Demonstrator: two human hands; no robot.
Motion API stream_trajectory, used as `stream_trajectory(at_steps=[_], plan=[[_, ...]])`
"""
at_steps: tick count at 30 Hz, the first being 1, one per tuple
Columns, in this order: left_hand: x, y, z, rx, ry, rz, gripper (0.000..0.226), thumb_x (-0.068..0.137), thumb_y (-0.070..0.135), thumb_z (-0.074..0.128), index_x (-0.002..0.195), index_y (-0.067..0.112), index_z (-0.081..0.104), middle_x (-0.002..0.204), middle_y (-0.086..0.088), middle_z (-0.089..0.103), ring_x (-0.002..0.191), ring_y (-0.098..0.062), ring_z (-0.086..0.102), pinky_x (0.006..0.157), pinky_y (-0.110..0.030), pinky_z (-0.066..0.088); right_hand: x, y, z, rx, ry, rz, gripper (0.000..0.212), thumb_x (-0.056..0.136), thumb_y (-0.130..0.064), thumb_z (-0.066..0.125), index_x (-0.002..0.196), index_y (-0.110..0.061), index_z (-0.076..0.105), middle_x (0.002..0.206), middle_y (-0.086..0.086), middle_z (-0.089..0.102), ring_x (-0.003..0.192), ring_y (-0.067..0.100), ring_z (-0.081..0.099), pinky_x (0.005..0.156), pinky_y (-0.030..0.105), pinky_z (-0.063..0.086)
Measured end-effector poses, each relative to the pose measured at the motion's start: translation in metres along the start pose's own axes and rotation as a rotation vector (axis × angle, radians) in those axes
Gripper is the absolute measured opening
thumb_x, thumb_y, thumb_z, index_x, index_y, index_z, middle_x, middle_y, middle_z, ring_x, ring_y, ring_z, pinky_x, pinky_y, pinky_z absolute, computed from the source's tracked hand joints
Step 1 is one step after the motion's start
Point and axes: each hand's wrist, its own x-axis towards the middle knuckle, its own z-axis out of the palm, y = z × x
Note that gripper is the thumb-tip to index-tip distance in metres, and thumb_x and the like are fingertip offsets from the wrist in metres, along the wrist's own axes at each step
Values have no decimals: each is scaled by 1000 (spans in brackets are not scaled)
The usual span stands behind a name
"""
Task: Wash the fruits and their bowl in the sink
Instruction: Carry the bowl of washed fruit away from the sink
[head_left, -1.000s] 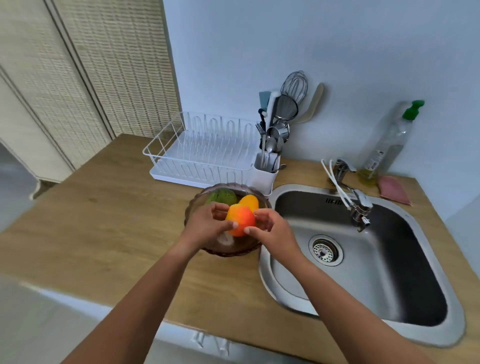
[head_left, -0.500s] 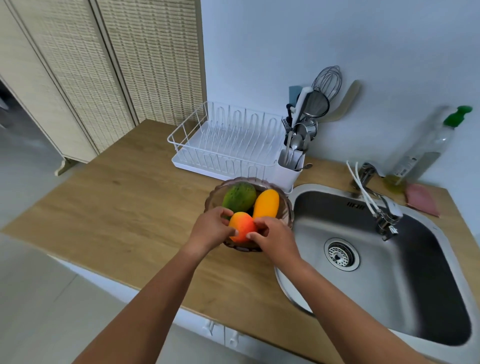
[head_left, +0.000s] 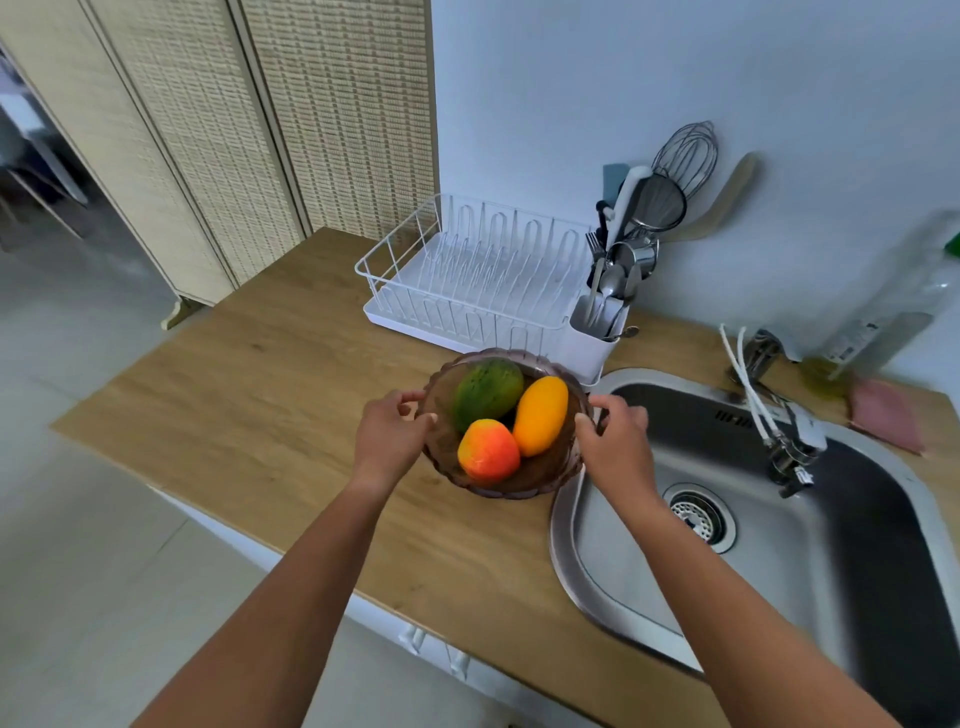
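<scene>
Left hand (head_left: 392, 439), right hand (head_left: 615, 441) grasping opposite rims of scalloped brown glass bowl (head_left: 498, 491), over wooden bench (head_left: 260, 405) just beside steel sink (head_left: 779, 597). Green fruit (head_left: 488, 389), yellow fruit (head_left: 540, 415), red-orange fruit (head_left: 488, 449) loose inside: carry level, lower gently.

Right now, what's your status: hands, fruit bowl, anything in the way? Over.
Gripping: left hand and right hand on opposite sides of the bowl rim. Three fruits inside, bowl beside the sink, not yet in it. Obstacle: faucet over the basin.

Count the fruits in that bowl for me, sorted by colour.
Green fruit: 1
Yellow fruit: 1
Red-orange fruit: 1
Total in the bowl: 3
</scene>
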Motion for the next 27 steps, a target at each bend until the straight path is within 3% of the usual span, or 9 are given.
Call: stream_trajectory(at_steps=[2, 4, 7, 11, 15, 19, 24, 27], plan=[[1, -9, 1, -24, -27, -112, 37, 85, 23, 71, 121, 15, 67, 104, -9, 67, 90, -23, 67, 72, -37, 59, 7, 10, 0, -20, -81, 91, 43, 96, -35, 53, 135, -19, 50, 131, 13, 47, 106, 33, 60, 93, 38, 45], [0, -17, 5, -91, -89, -206, 35, 89, 20, 67, 123, 13, 66, 105, -13, 71, 87, -25, 71, 56, -34, 59, 10, 16, 3, 8, -155, 98, 45, 97, -31, 48, 140, -18, 48, 137, 12, 55, 118, 33, 57, 97, 39, 44], [-5, -18, 13, -158, -91, -236, 20, 92, 17, 62, 109, 9, 72, 94, -15, 72, 70, -19, 72, 44, -27, 55, 9, 20, 7, 66, -157, 74, 43, 95, -20, 44, 138, -20, 53, 132, 8, 63, 117, 30, 58, 94, 37, 46], [-9, -17, 18, -214, -61, -246, 13, 93, 12, 60, 87, 9, 71, 69, -9, 66, 44, -8, 65, 45, -29, 57, 5, 20, 10, 140, -161, 58, 32, 97, -16, 43, 121, -17, 63, 111, 7, 68, 96, 23, 58, 80, 31, 43], [-11, -14, 13, -216, -23, -237, 14, 89, 7, 61, 82, 2, 71, 59, -13, 64, 39, -15, 61, 42, -27, 55, 6, 20, 12, 172, -138, 49, 22, 95, -16, 42, 98, -13, 65, 89, 8, 67, 81, 24, 58, 70, 35, 45], [-16, -15, -3, -201, 10, -237, 16, 88, 6, 61, 79, -2, 71, 57, -12, 63, 42, -17, 63, 47, -29, 57, 2, 14, 15, 201, -157, 37, 21, 93, -14, 44, 79, -7, 58, 72, 16, 60, 65, 22, 48, 56, 31, 36], [-30, -25, -31, -183, 62, -215, 15, 88, 9, 65, 84, -2, 74, 65, -18, 68, 56, -25, 67, 52, -32, 61, -14, 1, 23, 235, -183, -47, 18, 94, -14, 45, 82, -20, 56, 67, -5, 53, 64, 13, 46, 57, 26, 39], [-29, -23, -56, -187, 99, -201, 13, 86, 11, 67, 81, 2, 76, 60, -13, 68, 56, -24, 68, 60, -39, 63, -15, -16, 29, 255, -186, -87, 18, 93, -19, 46, 89, -23, 63, 74, -5, 61, 71, 16, 54, 63, 31, 44]])
